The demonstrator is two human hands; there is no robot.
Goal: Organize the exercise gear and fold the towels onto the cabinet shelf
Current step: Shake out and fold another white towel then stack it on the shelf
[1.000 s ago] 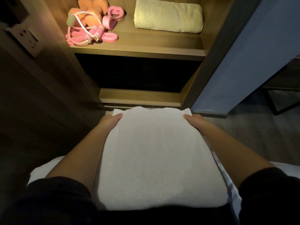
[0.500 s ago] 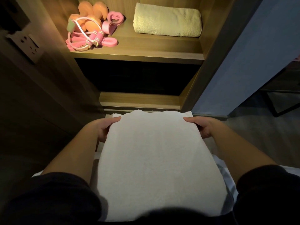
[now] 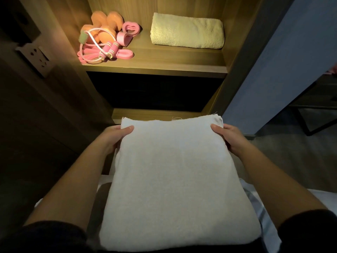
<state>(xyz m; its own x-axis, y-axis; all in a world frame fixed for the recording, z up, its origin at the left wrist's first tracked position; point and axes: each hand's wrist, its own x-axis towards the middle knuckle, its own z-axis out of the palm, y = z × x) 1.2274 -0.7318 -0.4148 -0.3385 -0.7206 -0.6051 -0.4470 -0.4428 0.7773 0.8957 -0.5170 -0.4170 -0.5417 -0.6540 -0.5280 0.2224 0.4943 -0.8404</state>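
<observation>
A white towel (image 3: pixel 173 179), folded flat, lies in front of me. My left hand (image 3: pixel 116 136) grips its far left corner, thumb on top. My right hand (image 3: pixel 228 137) holds the far right corner the same way. On the lit cabinet shelf (image 3: pixel 164 64) above sits a folded pale-yellow towel (image 3: pixel 187 31) at the right. At the shelf's left lie orange dumbbells (image 3: pixel 104 24), a pink jump rope (image 3: pixel 102 52) and a pink hand grip (image 3: pixel 128 32).
A dark lower compartment (image 3: pixel 155 92) opens under the shelf, with a wooden ledge (image 3: pixel 155 114) just beyond the towel. A wall socket (image 3: pixel 36 57) is on the dark panel at left. A blue-grey wall (image 3: pixel 282 61) stands at right, with a black frame (image 3: pixel 313 121) beyond.
Both hands went from resting on the towel's far corners to gripping them with thumbs on top, and the far edge has risen a little.
</observation>
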